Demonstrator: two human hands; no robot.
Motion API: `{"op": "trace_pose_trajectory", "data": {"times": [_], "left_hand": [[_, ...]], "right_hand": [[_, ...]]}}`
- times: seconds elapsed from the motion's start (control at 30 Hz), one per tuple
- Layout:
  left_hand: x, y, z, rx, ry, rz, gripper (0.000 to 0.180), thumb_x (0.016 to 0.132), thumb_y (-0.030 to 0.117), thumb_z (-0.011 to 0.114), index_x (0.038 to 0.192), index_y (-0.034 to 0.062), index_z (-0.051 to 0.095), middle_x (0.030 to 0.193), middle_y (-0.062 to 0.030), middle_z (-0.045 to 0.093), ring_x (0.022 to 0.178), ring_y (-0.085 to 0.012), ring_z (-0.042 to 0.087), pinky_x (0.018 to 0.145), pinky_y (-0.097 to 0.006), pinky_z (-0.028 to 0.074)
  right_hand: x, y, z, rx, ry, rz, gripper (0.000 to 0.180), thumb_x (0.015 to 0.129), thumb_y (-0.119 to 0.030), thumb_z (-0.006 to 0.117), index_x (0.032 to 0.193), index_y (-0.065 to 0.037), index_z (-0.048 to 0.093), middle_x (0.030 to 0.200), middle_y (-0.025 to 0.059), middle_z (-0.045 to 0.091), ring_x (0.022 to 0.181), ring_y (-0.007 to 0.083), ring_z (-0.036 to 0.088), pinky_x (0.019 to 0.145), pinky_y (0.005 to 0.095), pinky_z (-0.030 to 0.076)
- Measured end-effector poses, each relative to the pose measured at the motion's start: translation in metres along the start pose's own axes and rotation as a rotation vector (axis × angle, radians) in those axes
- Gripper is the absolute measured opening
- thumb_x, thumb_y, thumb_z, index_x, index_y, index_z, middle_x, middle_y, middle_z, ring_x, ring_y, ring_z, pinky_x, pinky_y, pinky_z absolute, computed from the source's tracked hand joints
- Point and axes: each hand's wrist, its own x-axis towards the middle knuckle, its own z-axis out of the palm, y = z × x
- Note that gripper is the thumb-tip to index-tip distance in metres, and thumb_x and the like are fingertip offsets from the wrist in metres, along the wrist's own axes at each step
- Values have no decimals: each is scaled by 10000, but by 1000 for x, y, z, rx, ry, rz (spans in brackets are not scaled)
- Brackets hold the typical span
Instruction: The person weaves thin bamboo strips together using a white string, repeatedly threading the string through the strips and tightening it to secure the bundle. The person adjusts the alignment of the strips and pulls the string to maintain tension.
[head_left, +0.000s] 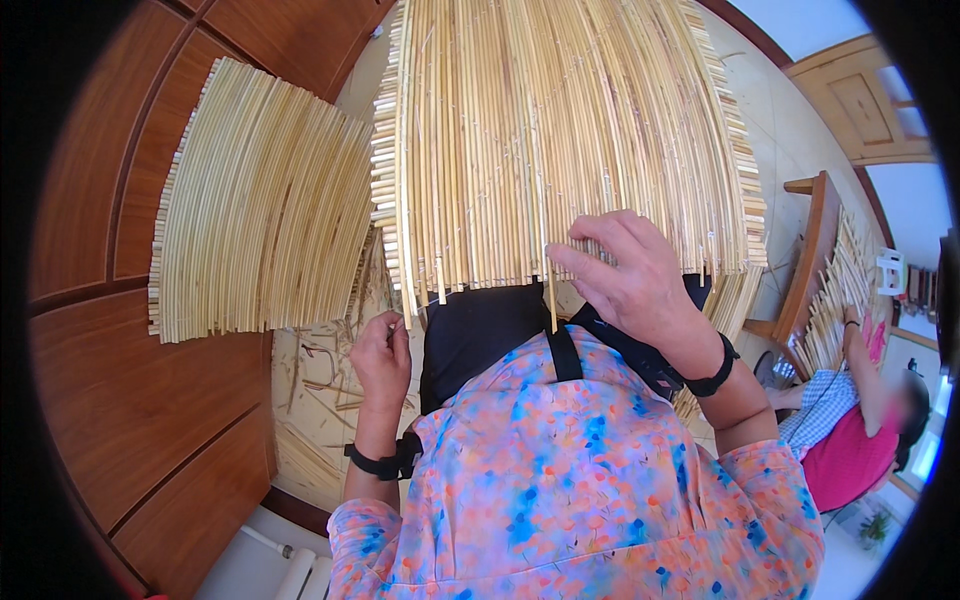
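Note:
A mat of straw-coloured reed stalks [560, 140] lies in front of me, its near end over my dark lap. Several stalks stick out past that end, one long one [551, 300] near the middle. My right hand [630, 275] is over the near edge, just right of this stalk, with its fingers bent and apart; nothing shows between them. My left hand [382, 360] is at the mat's near left corner, just below the tip of a protruding stalk [407, 290]. Its fingers are pinched together, and what they hold, if anything, is too small to make out.
Another reed mat [260, 200] leans at the left by brown wooden cabinets [80, 230]. Loose stalks [310, 380] litter the floor there. At the right, a seated person [850, 440] works with reeds at a wooden bench [815, 270]. A white stool [890, 272] stands beyond.

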Motion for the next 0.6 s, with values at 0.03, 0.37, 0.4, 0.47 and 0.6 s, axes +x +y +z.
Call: {"op": "trace_pose_trajectory", "data": {"times": [0.03,0.37,0.4,0.47,0.6], "left_hand": [[1,0,0,14,-5,14,74,905,19,692,975,28,671,817,-170,677,673,-330,674,629,-396,536],[2,-23,11,7,20,-61,44,935,30,664,979,32,663,817,-180,667,682,-351,666,621,-422,521],[4,-23,11,15,18,-55,45,935,29,663,980,31,663,817,-180,668,682,-353,665,618,-423,519],[6,-24,11,34,15,-42,46,936,28,662,983,30,662,817,-179,669,681,-356,663,613,-424,515],[7,-24,10,-29,48,-1,35,938,32,669,971,26,663,790,-164,660,654,-325,650,602,-405,506]], "right_hand": [[1,-1,-1,6,-16,10,298,762,-119,734,1059,-134,727,1056,68,625,915,267,602,745,391,517],[7,-2,-9,78,-96,79,362,705,-82,751,1063,-127,715,1051,70,608,896,273,596,756,387,526],[7,-2,-10,84,-101,85,369,701,-82,753,1065,-127,716,1051,70,609,898,273,597,758,387,526],[7,-3,-10,82,-104,89,382,702,-80,755,1080,-126,718,1055,71,613,904,274,600,761,387,527],[2,0,-7,65,-84,64,400,709,-89,764,1105,-123,722,1066,74,622,918,274,603,769,388,524]]}}
